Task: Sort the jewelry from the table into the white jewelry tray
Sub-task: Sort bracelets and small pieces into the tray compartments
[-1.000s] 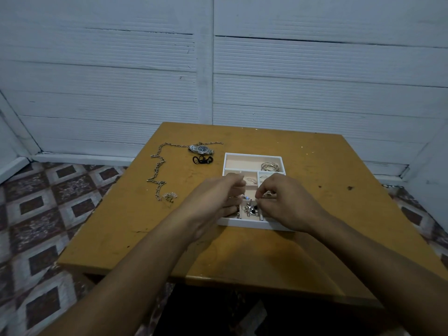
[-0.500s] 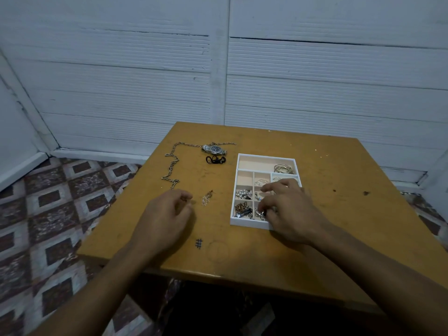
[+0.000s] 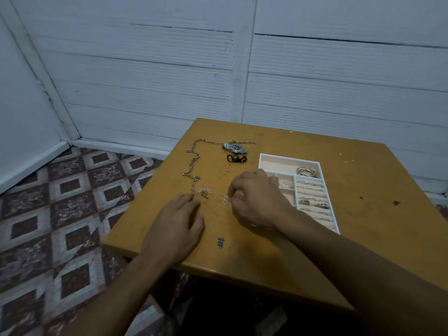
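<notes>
Right hand [image 3: 257,200] has quit the white compartmented tray [image 3: 291,159]; its grip pinches the next small silver trinket [image 3: 226,200] just left of it; left hand [image 3: 175,221] wide, empty.

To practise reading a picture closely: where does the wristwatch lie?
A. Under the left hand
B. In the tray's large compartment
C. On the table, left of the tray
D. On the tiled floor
C: the wristwatch lies on the bare table, to the left of the white tray and just beyond the small black piece.
</notes>
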`<state>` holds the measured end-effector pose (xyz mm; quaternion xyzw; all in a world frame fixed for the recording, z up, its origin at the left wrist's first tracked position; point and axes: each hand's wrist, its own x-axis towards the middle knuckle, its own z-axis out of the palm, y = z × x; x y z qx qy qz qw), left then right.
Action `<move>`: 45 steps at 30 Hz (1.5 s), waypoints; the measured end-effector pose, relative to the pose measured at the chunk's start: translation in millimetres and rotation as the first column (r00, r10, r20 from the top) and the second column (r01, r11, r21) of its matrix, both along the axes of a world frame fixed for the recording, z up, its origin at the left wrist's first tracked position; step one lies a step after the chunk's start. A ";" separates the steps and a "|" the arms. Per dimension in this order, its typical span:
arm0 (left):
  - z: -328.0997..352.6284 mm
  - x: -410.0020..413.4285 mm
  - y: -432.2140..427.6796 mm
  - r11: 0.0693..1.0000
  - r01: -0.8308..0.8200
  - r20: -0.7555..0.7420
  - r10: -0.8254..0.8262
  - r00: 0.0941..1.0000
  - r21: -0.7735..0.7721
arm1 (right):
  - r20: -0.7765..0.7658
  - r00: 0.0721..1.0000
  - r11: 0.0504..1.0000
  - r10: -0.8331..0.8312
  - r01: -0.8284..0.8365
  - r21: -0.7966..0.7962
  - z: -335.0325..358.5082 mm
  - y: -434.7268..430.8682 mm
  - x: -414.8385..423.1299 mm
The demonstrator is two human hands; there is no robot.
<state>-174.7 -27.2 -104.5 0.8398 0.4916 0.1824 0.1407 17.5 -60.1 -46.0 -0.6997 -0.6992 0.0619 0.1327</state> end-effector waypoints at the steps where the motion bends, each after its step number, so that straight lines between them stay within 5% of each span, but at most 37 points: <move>1: -0.6 -0.2 -0.4 1.000 -0.005 0.007 0.005 1.000 0.002 | 0.013 1.000 1.000 0.004 -0.004 -0.006 -1.6 6.9 -7.6; 18: -3.5 -7.5 -4.2 0.999 0.011 0.015 -0.012 1.000 0.044 | 0.112 0.993 0.999 -0.026 0.031 -0.038 -23.0 54.6 -46.0; 45: 14.6 -3.9 -3.1 0.998 -0.039 0.093 0.043 0.995 -0.042 | -0.136 0.991 0.988 -0.012 -0.009 -0.151 -1.4 38.7 -39.1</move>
